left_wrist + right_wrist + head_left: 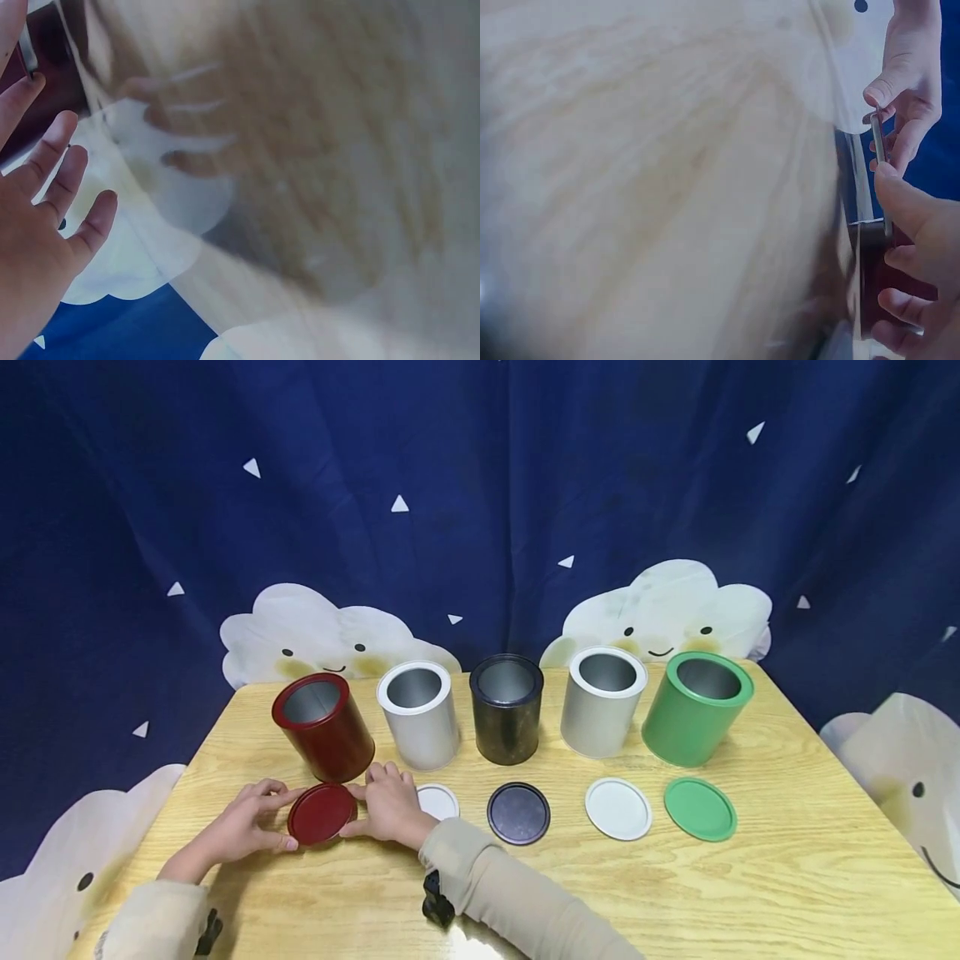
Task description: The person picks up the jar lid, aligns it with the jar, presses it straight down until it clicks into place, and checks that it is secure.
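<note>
In the head view a round dark red lid [322, 815] is between my two hands, right in front of the base of the red can [330, 739]. My left hand [251, 822] holds the lid's left edge with thumb and forefinger. On the opposite edge, the thumb and forefinger of my right hand [390, 806] grip it. Seen from the right wrist, the lid [880, 142] appears edge-on, with both thumbs on its near side. The left wrist view shows my left hand [37, 217] with its other fingers spread beside the red can [56, 75].
Behind the hands, a smaller white can [423, 727], a black can [508, 718], a larger white can [600, 710] and a green can [690, 718] stand uncovered. Before them lie a partly hidden white lid [441, 802], black lid [518, 813], white lid [618, 808] and green lid [701, 808].
</note>
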A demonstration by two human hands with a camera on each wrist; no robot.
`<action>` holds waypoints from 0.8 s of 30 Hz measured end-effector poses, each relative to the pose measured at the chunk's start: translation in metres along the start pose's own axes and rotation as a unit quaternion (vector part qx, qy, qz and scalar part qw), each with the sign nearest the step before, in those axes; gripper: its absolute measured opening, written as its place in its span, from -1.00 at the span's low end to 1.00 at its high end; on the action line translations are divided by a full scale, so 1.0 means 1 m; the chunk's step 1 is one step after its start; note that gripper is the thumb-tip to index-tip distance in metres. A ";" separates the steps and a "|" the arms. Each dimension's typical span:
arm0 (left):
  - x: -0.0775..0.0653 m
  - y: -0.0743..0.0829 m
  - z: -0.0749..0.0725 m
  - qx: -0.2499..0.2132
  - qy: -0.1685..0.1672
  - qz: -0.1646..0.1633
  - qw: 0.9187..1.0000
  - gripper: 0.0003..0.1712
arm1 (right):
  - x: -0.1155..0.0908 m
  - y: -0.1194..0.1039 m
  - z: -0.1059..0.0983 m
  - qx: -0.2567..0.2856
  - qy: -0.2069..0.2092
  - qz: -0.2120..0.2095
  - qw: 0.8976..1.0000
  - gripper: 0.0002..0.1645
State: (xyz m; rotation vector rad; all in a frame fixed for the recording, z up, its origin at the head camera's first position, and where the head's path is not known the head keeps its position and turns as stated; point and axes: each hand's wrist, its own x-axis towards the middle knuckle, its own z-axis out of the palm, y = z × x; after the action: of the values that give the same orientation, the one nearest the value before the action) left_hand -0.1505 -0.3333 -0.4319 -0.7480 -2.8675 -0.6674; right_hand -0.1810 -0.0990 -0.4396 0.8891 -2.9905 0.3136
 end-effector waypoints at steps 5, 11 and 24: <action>0.003 0.001 -0.003 -0.002 0.010 0.007 1.000 -0.23 | 0.000 0.005 -0.007 0.014 0.014 -0.022 1.000 -0.25; 0.005 0.003 -0.008 -0.024 0.018 0.015 0.999 -0.23 | -0.002 0.007 -0.012 0.030 0.029 -0.040 0.998 -0.25; 0.003 0.013 -0.017 -0.066 0.033 -0.007 0.997 -0.23 | -0.004 0.011 -0.021 0.065 0.051 -0.063 0.995 -0.23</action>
State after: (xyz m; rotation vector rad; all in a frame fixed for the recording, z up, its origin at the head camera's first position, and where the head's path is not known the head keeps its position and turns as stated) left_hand -0.1472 -0.3294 -0.4112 -0.7092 -2.7939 -0.8736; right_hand -0.1844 -0.0834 -0.4213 1.0347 -2.8314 0.5380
